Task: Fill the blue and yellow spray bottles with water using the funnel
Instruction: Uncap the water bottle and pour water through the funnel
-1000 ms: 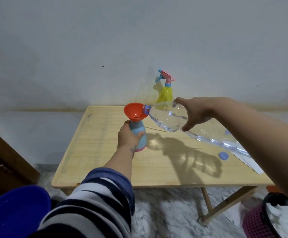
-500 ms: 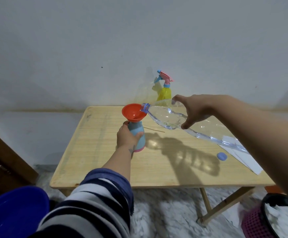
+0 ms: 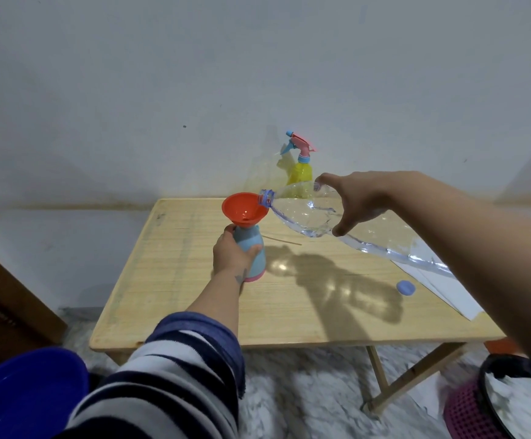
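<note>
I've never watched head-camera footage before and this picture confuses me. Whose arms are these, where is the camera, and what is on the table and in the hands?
The camera sits on a person's head, looking forward and down, so the arms are that person's own. The left hand grips a blue spray bottle standing on the wooden table, with an orange funnel in its neck. The right hand tilts a large clear water bottle, its mouth at the funnel's rim. At the table's back stands a yellow spray bottle with its sprayer on. A small blue cap and white paper lie to the right.

Wooden table (image 3: 175,299): spray bottles, cap (image 3: 406,287), paper (image 3: 447,289)
</note>
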Available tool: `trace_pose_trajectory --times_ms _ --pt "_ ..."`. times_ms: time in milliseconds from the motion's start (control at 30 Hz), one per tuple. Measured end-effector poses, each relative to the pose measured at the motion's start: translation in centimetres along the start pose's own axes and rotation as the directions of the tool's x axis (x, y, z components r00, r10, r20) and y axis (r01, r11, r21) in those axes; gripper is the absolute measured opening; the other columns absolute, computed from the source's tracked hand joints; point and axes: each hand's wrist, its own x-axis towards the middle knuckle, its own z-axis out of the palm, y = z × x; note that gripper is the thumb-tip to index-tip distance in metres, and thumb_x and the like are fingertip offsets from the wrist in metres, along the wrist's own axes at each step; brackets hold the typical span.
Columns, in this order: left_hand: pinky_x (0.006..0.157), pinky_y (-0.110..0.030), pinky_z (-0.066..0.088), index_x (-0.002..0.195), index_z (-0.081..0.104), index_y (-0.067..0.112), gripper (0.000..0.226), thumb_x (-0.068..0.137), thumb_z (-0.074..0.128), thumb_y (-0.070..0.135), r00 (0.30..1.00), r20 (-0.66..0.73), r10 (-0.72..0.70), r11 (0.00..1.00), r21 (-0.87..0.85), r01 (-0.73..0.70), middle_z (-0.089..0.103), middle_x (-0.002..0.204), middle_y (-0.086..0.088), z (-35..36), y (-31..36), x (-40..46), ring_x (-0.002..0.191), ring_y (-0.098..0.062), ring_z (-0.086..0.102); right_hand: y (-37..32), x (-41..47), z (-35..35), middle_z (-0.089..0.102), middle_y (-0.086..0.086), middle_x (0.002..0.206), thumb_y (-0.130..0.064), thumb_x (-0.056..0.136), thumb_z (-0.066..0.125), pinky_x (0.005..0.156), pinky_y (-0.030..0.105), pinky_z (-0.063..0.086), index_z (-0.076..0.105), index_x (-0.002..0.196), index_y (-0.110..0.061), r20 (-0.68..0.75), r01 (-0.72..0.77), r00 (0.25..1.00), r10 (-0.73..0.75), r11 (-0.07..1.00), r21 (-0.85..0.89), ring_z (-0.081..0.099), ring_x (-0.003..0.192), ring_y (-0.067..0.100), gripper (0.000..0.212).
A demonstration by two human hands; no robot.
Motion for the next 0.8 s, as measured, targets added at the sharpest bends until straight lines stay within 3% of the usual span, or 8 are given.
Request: trace_pose_trajectory --times_ms 367,800 --pt "0.099 -0.044 0.047 0.132 0.047 0.016 0.064 0.077 0.079 0.024 1.000 0.011 0.002 1.000 -0.004 -0.002 0.056 0.129 -0.004 -0.09 -0.04 0.02 0.118 -0.027 0.054 0.17 0.17 -0.07 0.066 0.011 0.090 -0.044 0.066 0.080 0.078 0.038 0.052 0.021 0.136 -0.036 0.005 -0.009 1.000 0.009 1.000 -0.019 0.066 0.084 0.029 0.093" --pt "0.100 -0.045 0.047 0.133 0.046 0.017 0.066 0.076 0.079 0.025 1.000 0.010 -0.003 1.000 0.006 0.003 0.056 0.130 -0.004 -0.07 0.04 -0.02 0.118 -0.027 0.054 0.21 -0.21 0.70 0.067 0.009 0.086 -0.045 0.066 0.079 0.073 0.035 0.049 0.021 0.136 -0.035 -0.016 -0.013 1.000 0.013 1.000 -0.004 0.065 0.083 0.027 0.091"
